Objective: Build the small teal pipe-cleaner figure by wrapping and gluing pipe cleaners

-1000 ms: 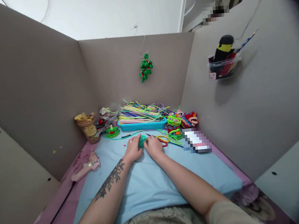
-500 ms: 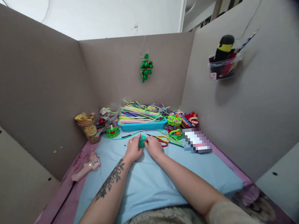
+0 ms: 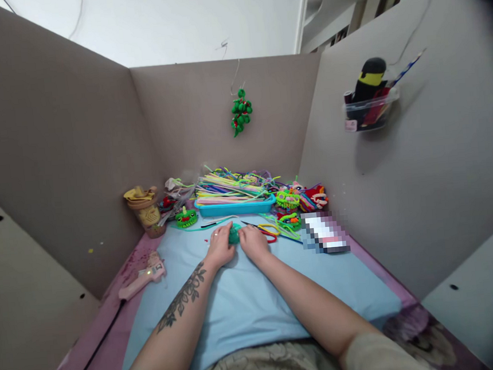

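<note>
A small rounded teal-green piece [image 3: 234,234], seemingly made of pipe cleaner, sits between my two hands above the blue cloth. My left hand [image 3: 221,245], with a ring on one finger, has its fingers closed on the left side of it. From the other side, the curled fingers of my right hand [image 3: 254,242] hold its right edge. Fingertips and part of the piece are hidden. Just right of my right hand lie scissors [image 3: 269,229] with red and yellow handles, partly covered by that hand.
Behind stands a blue tray [image 3: 235,209] heaped with pipe cleaners [image 3: 229,186]. Finished fuzzy figures [image 3: 288,198] lie right of it, a green one [image 3: 186,217] left. A pink glue gun [image 3: 145,279] and a cup [image 3: 143,211] are at left, a blurred-out phone-like object [image 3: 325,233] at right.
My right hand has shifted very slightly to the right. Both hands stay at the teal-green piece, and everything else is as before.
</note>
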A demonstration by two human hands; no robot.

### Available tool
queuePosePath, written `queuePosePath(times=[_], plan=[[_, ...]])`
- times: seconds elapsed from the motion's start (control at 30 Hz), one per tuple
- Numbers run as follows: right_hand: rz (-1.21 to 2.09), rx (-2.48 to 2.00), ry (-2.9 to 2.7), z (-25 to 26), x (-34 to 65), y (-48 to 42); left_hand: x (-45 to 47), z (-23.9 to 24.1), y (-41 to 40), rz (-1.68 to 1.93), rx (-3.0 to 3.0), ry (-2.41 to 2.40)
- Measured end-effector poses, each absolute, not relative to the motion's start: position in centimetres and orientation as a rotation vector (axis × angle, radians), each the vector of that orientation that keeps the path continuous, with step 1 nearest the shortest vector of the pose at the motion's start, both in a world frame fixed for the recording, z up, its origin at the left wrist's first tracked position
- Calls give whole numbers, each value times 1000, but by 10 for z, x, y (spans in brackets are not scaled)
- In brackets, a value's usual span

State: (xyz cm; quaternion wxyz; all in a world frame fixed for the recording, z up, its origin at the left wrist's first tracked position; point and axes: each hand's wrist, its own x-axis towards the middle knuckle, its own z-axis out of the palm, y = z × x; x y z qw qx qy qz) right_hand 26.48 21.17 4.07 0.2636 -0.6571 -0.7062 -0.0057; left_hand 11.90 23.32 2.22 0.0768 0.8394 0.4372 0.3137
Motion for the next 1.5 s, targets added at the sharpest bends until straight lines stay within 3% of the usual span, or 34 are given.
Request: queuePosePath(times=[1.23,1.5], plan=[[89,-1623,-1879,29,270,220,118,32,225,831,2594,1332],[259,-1500,-1784,24,278,225,119,31,225,861,2592,1335]])
